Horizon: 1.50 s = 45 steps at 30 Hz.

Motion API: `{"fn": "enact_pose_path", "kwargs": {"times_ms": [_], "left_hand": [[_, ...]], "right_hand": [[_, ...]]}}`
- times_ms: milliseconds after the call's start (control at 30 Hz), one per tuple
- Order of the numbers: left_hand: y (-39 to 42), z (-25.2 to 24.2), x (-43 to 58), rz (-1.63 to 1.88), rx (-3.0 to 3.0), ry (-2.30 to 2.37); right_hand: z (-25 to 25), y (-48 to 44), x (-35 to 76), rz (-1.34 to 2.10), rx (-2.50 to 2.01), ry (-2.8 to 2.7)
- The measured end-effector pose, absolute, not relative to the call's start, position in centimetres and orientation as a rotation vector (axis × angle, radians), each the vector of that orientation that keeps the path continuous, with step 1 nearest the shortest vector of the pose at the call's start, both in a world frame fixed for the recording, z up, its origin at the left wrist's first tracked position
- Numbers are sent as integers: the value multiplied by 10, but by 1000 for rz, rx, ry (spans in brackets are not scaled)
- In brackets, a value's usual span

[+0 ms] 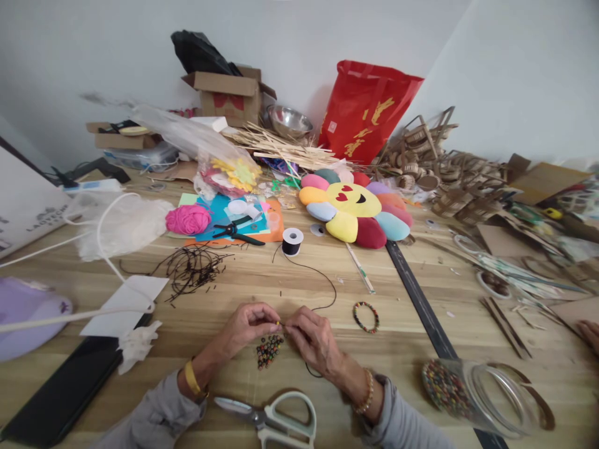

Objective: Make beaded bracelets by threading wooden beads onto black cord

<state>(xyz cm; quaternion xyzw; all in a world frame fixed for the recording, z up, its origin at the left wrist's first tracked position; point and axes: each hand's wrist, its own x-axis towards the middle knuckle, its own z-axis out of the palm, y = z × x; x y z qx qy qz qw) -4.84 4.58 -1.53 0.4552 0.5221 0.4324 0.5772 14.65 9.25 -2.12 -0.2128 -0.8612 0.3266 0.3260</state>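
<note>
My left hand [250, 325] pinches a small yellow bead [277, 322] between thumb and fingertips. Close beside it, my right hand [314, 340] is closed on the black cord [331, 279], whose end meets the bead; whether it passes through the hole I cannot tell. The cord loops back to a spool [292, 241] of black cord. Just under my fingers lies a pile of colourful beads [269, 352]. A finished-looking beaded bracelet [365, 317] rests to the right. White-handled scissors [271, 418] lie open near my forearms.
A tipped clear jar [447, 388] of beads lies at right, near another person's hand [588, 335]. Further back are a flower cushion [358, 206], pliers [238, 231], pink yarn [188, 219] and tangled black cord [191, 271]. A black phone-like slab [65, 390] sits at left.
</note>
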Motion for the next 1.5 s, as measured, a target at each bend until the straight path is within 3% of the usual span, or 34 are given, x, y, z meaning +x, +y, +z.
{"fn": "enact_pose_path", "kwargs": {"times_ms": [1500], "left_hand": [[43,-18,-48,993,1238,1254]], "right_hand": [[-25,89,145,890,-525,-2219]]}}
